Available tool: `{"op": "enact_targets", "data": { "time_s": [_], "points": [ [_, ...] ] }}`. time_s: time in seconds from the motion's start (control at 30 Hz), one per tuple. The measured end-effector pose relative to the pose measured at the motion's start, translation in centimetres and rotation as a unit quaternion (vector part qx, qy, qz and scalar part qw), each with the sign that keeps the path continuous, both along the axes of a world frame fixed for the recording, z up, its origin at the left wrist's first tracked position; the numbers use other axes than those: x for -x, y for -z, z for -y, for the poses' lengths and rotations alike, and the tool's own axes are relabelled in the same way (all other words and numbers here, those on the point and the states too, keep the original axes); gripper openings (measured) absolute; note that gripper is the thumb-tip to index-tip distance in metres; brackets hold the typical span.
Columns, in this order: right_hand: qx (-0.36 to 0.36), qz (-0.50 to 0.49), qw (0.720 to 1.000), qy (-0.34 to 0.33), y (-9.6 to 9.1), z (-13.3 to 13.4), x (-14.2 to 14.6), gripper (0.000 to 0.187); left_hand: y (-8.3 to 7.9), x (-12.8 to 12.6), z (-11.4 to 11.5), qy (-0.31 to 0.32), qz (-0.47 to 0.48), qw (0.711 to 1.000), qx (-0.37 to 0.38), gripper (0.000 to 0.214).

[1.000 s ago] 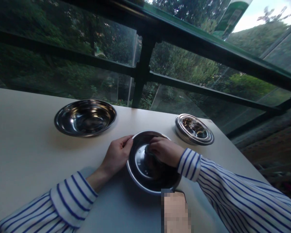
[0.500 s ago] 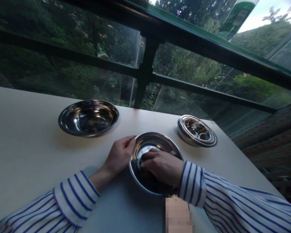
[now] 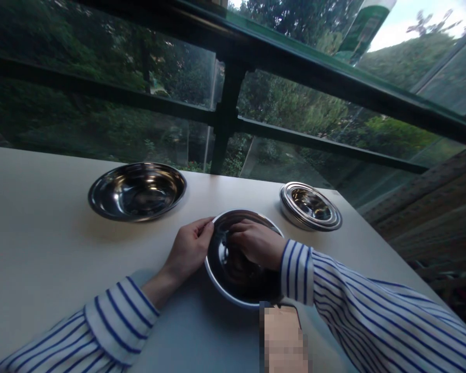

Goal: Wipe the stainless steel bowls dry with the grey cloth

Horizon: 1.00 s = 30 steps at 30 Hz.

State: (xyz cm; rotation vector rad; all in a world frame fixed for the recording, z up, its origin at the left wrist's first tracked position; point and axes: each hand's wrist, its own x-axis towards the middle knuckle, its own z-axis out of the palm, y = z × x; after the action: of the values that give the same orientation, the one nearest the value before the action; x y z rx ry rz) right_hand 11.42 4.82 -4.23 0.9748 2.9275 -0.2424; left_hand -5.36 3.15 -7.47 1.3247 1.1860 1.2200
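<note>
A shiny steel bowl (image 3: 233,292) stands on the white table in front of me, its inside dark with reflections. My left hand (image 3: 190,246) pinches the bowl's left rim between thumb and fingers. Reaching in over the right rim, my right hand (image 3: 258,243) is inside the bowl, near its far wall. The fingers of that hand are bent and drawn together, with their tips pointing down and left. Whether anything is between them is hidden by the hand and the dark interior.
A wide steel bowl (image 3: 137,194) sits at the back left of the white table (image 3: 34,243). Several nested steel bowls (image 3: 310,206) stand at the back right. A pixelated, phone-like object (image 3: 283,336) lies near the front. Behind the table runs a green-framed window (image 3: 227,111).
My right hand has moved up toward the far side inside the bowl. My left hand keeps its hold on the rim. The view has shifted slightly.
</note>
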Motion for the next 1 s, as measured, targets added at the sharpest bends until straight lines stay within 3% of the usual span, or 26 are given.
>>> {"op": "enact_targets", "data": {
  "time_s": [0.23, 0.4, 0.6, 0.8, 1.0],
  "points": [
    [0.026, 0.028, 0.998, -0.051, -0.7, 2.2, -0.3, 0.016, 0.0, -0.2, 0.0, -0.002, -0.001, 1.0, 0.006, 0.034],
    [-0.003, 0.021, 1.0, -0.002, -0.2, 0.6, -0.2, 0.021, 0.1, -0.1, -0.1, 0.006, -0.005, 1.0, -0.008, 0.033],
    [0.018, 0.036, 0.998, -0.055, -0.8, 1.4, -0.6, 0.014, 0.1, -0.3, 0.0, 0.003, -0.013, 1.0, 0.001, 0.033],
    [-0.008, 0.038, 0.999, -0.013, -0.6, 0.8, -0.2, 0.018, 0.3, -0.2, 0.0, 0.013, -0.001, 1.0, -0.002, 0.034],
    [0.009, 0.056, 0.998, -0.04, -1.1, 1.5, -0.1, 0.016, 0.2, -0.3, -0.1, 0.01, -0.003, 1.0, 0.006, 0.033]
  ]
}}
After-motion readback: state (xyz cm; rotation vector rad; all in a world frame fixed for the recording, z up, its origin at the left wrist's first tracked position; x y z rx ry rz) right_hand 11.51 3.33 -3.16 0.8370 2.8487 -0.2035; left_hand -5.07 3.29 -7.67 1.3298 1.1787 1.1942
